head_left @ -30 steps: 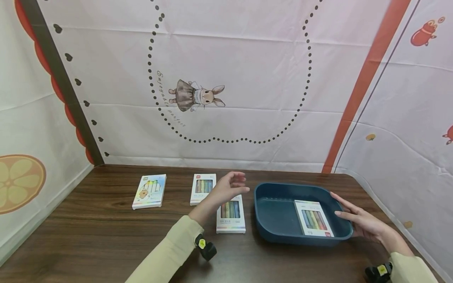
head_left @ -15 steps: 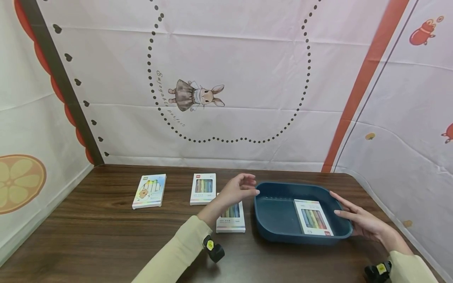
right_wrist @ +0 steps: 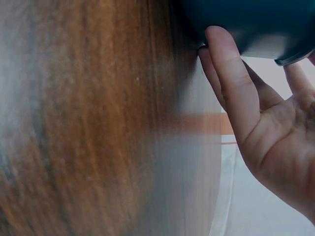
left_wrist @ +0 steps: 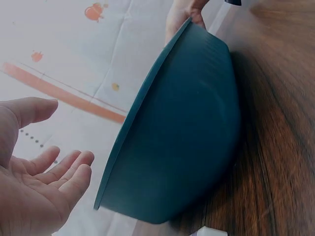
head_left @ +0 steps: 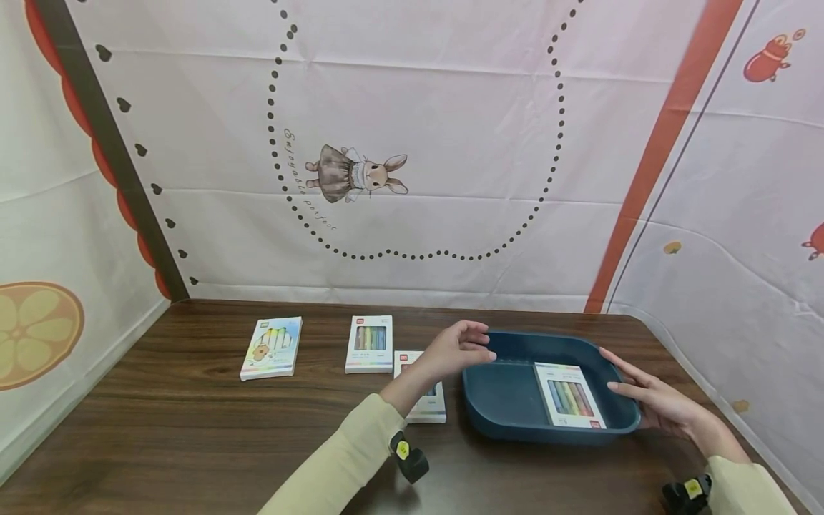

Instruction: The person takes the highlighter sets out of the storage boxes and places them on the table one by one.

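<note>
A dark blue plastic tub (head_left: pixel 489 422) stands on the table, with a white box of coloured sticks (head_left: pixel 569 397) lying inside its right half. My right hand (head_left: pixel 666 408) holds the tub's right end, thumb over the rim and fingers against the outer wall (right_wrist: pixel 241 24). My left hand (head_left: pixel 460 350) hovers at the tub's left rim, thumb and fingers apart and holding nothing. In the left wrist view, a gap shows between this hand (left_wrist: pixel 39 182) and the tub's side (left_wrist: pixel 177 128). Below my left wrist lies another box of coloured sticks (head_left: pixel 428 411), partly hidden.
A similar windowed box (head_left: pixel 370 343) lies just behind and left of the partly hidden one. Farther left is a box with a cartoon picture (head_left: pixel 272 348). Printed cloth (head_left: pixel 450 214) hangs along the table's back and sides. The wooden table (head_left: pixel 161 429) extends in front.
My left hand has moved right, from above the boxes to the tub's left rim, with its fingers still apart. The right hand and the tub have stayed in place.
</note>
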